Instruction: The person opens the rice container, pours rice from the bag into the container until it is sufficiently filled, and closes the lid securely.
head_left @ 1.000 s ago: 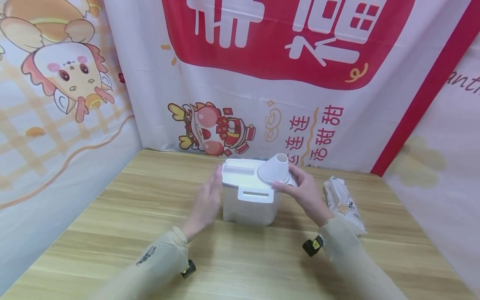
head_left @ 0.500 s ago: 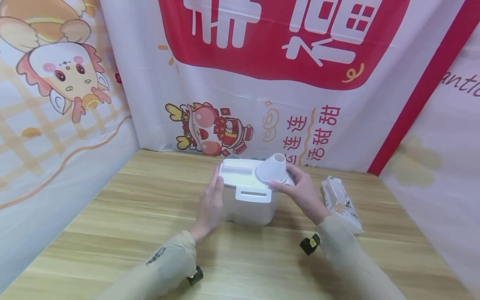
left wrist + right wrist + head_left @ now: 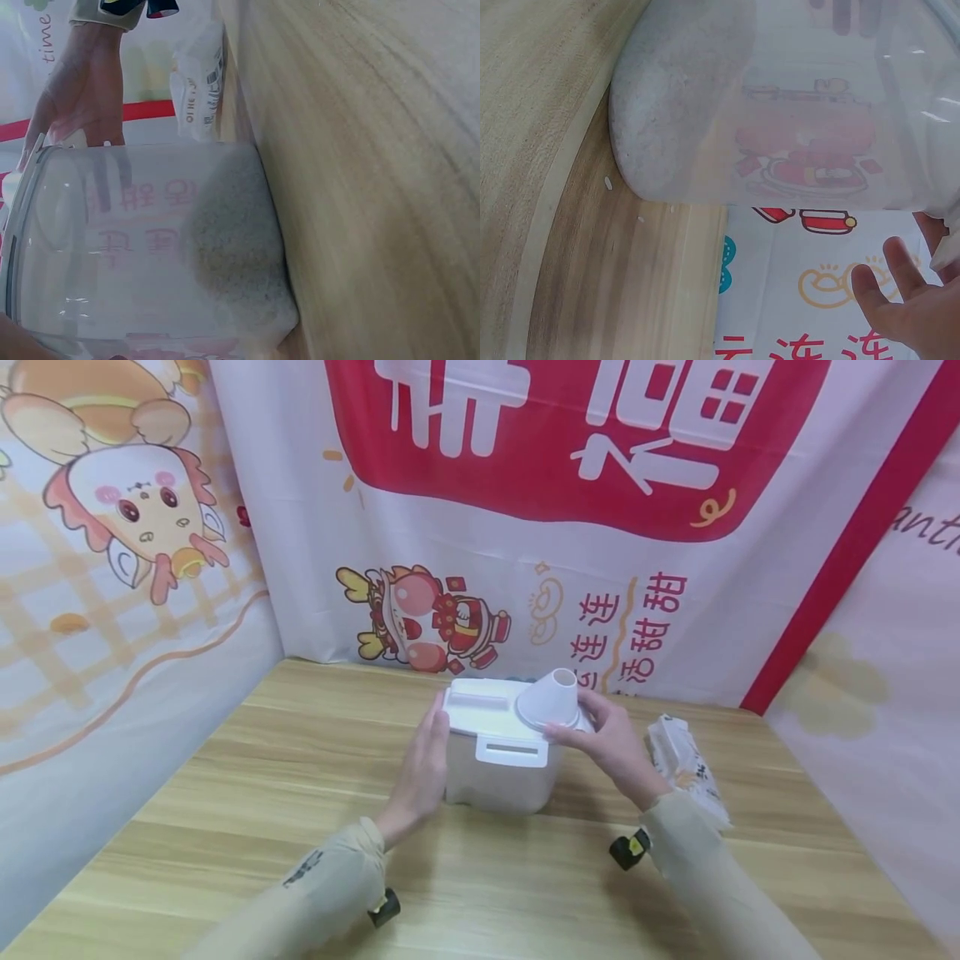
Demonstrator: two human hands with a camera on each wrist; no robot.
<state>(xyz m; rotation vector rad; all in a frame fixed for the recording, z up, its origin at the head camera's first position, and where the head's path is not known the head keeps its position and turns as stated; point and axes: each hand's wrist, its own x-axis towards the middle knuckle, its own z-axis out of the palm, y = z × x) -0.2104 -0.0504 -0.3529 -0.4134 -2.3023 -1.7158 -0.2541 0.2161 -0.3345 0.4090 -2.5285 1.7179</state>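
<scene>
A translucent rice storage bin (image 3: 498, 777) stands upright on the table, its white lid (image 3: 480, 702) on top. White rice (image 3: 240, 247) fills its lower part. A white cone-shaped spout (image 3: 550, 697) rises from the lid's right end, and a slotted white latch (image 3: 512, 750) hangs at the front. My left hand (image 3: 420, 768) lies along the bin's left side with its fingers fairly straight. At the right end, my right hand (image 3: 611, 747) holds the lid's edge, thumb at the front beside the cone. In the right wrist view, its fingers (image 3: 911, 274) reach behind the bin.
A white printed plastic bag (image 3: 688, 770) lies on the wood-grain table (image 3: 300, 760), right of the bin. A few loose rice grains (image 3: 608, 183) are near the bin's base. Printed cloth (image 3: 300, 527) hangs behind the table and at both sides.
My left hand has come in slightly, from blurred motion to rest on the bin's side. My right hand stays on the lid, and the bin keeps its place.
</scene>
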